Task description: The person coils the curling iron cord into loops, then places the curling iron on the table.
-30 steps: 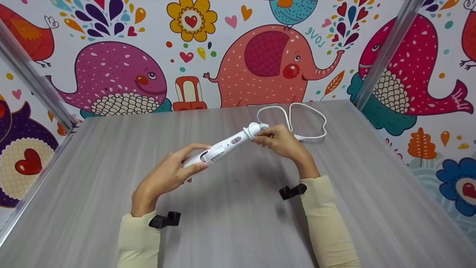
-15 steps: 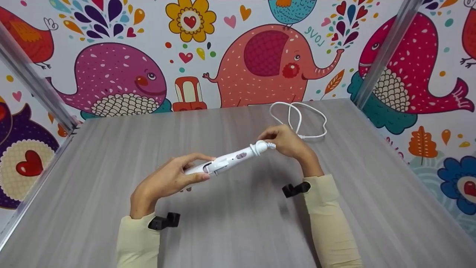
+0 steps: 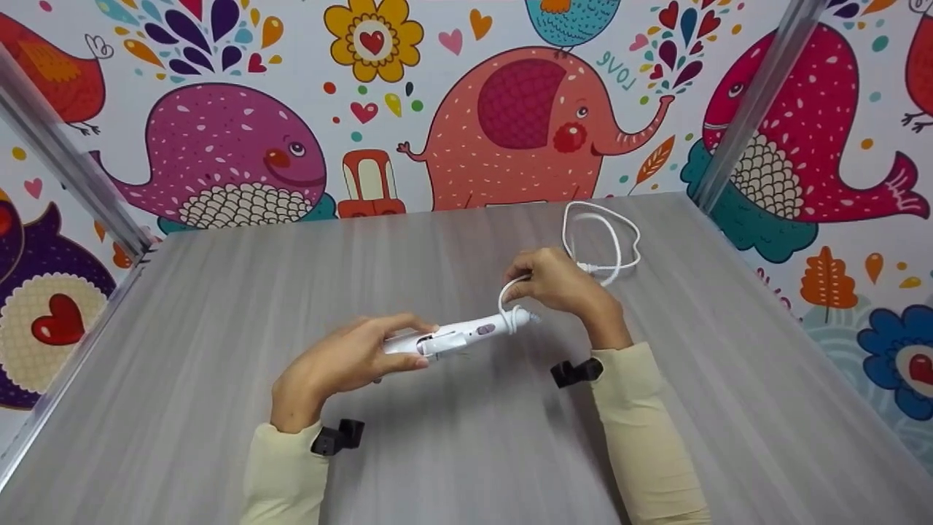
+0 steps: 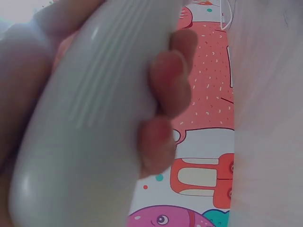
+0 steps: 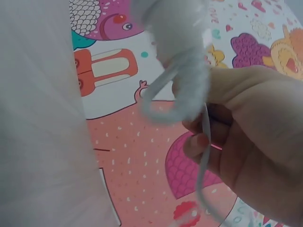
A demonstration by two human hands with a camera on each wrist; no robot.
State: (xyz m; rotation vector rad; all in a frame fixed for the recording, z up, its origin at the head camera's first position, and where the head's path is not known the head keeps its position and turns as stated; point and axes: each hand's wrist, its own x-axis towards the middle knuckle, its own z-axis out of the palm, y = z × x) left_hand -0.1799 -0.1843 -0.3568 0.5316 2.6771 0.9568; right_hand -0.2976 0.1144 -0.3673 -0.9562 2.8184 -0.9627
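Note:
A white hair straightener [image 3: 466, 335] with a purplish switch lies across the left hand [image 3: 353, 357], which grips it by the wide end above the table. Ribs run along its casing [image 4: 90, 99] in the left wrist view, with curled fingertips [image 4: 163, 146] at the far side. The right hand [image 3: 557, 281] pinches the white power cord [image 3: 502, 293] just above the straightener's tail end. One turn of cord circles that end beside the ridged cord sleeve [image 5: 189, 90]. In the right wrist view the cord runs down past the curled fingers.
Slack loops of the cord [image 3: 639, 244] lie on the grey wood-grain table [image 3: 452, 452] at the back right. A patterned wall [image 3: 452, 36] stands behind it, with metal posts [image 3: 758, 102] at the corners. Each sleeve carries a black wrist mount [image 3: 576, 372].
The straightener's tail end has swung down toward the person, and the left hand has shifted slightly right. The right hand has brought cord over that end, and the slack loops have changed shape.

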